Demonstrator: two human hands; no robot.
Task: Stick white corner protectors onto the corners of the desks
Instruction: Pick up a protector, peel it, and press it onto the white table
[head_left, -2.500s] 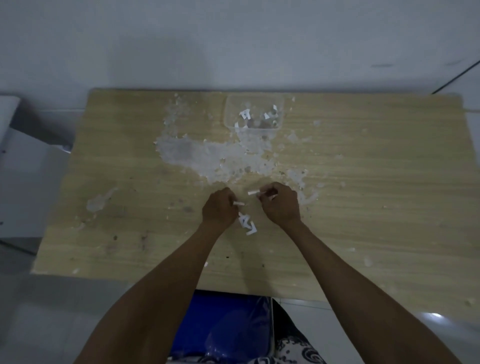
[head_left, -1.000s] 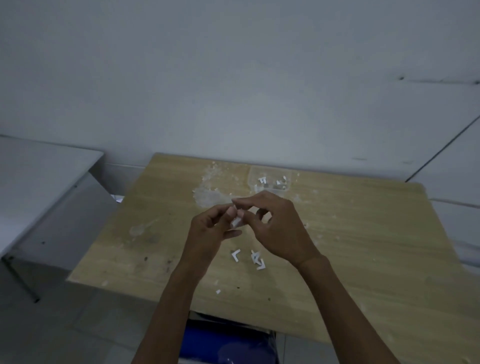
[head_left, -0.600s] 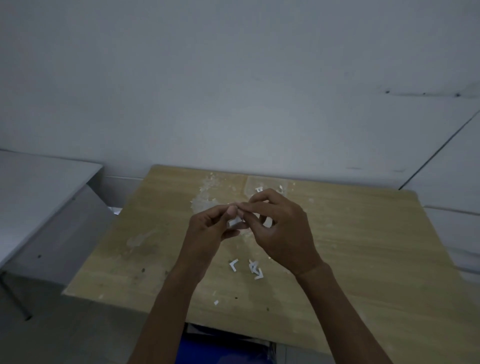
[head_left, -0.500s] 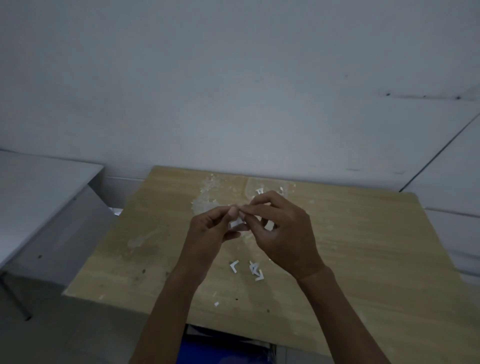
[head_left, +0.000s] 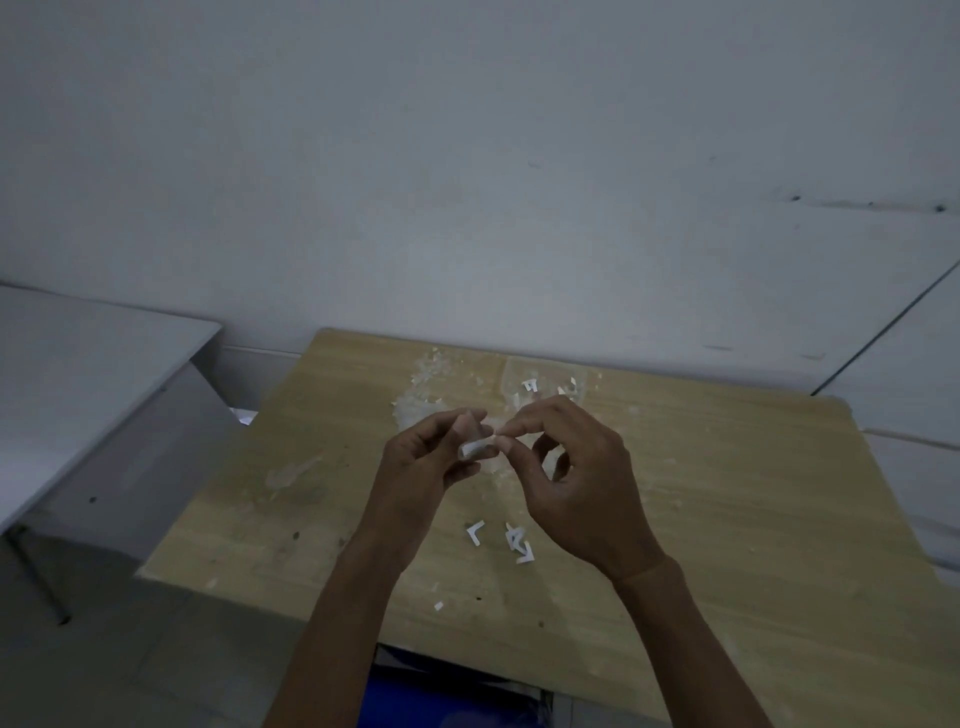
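Barely anything has shifted in the last half second: both hands are still raised together above the wooden desk (head_left: 727, 499), the left hand (head_left: 423, 467) pinching a small white corner protector (head_left: 475, 448) while the right hand (head_left: 571, 473) nips at its right end with thumb and forefinger, seemingly peeling the backing. Best to hold it firm and peel slowly, fingertips off the adhesive. Its long axis runs roughly left to right, tilted up toward the right hand; more loose protectors (head_left: 514, 540) lie on the desk below.
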